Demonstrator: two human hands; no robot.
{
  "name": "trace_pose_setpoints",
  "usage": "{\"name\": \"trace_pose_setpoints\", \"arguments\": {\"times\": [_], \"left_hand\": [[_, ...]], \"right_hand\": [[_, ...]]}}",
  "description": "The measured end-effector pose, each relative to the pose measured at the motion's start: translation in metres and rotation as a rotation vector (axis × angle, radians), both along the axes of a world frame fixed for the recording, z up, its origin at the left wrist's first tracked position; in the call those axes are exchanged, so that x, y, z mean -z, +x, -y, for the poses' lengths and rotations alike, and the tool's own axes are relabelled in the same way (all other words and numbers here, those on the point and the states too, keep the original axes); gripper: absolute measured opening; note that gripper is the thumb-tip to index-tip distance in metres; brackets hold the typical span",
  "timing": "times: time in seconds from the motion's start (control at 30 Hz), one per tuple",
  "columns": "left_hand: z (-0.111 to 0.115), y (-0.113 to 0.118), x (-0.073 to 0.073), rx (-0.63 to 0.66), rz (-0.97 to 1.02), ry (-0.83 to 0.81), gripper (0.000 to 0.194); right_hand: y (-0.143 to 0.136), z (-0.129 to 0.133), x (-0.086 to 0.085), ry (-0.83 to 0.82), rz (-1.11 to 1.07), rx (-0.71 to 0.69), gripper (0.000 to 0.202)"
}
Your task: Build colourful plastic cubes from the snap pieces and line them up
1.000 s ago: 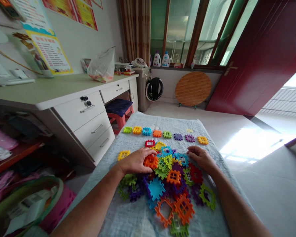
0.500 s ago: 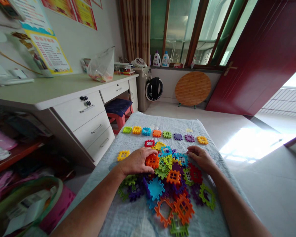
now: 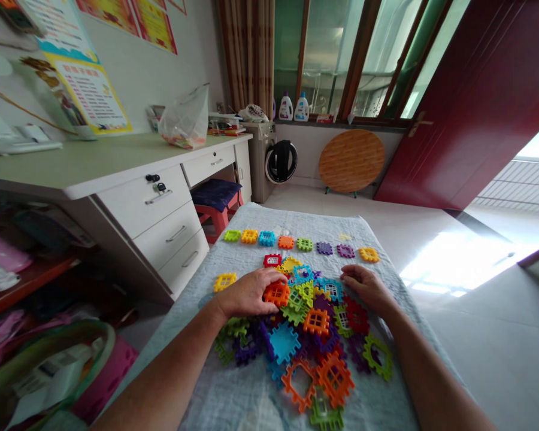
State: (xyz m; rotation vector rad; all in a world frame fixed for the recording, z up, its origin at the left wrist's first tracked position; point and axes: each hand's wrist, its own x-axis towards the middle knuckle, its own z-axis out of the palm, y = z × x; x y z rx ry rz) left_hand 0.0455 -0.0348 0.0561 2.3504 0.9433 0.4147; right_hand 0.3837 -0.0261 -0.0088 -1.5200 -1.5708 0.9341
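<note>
The left hand (image 3: 250, 292) pinched an orange, square, plastic window piece (image 3: 276, 294), likely light and stiff, best held by its bumpy edges. The right hand (image 3: 369, 288) looked loose and empty.

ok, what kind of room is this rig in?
Likely a multi-use room in a home. A washing machine with its round door open stands beside a long desk with drawers, two detergent bottles sit on the window sill, and a curtain hangs nearby.
</note>
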Motion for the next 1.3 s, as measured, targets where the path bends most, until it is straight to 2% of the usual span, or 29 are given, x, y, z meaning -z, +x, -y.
{"name": "trace_pose_setpoints", "arguments": {"times": [0.3, 0.67, 1.03, 1.3], "left_hand": [[0.001, 0.001, -0.002, -0.008, 0.012, -0.016, 0.055], [-0.003, 0.006, -0.002, 0.052, 0.014, -0.017, 0.054], [-0.004, 0.009, 0.000, 0.038, 0.021, -0.043, 0.058], [-0.005, 0.013, -0.001, 0.079, 0.012, -0.036, 0.055]], "right_hand": [[0.000, -0.001, 0.001, 0.012, 0.005, 0.002, 0.032], [0.001, -0.001, 0.004, 0.005, -0.023, 0.002, 0.032], [0.003, -0.002, 0.004, -0.002, 0.016, -0.013, 0.033], [0.001, -0.001, 0.003, -0.007, -0.001, -0.002, 0.033]]}}
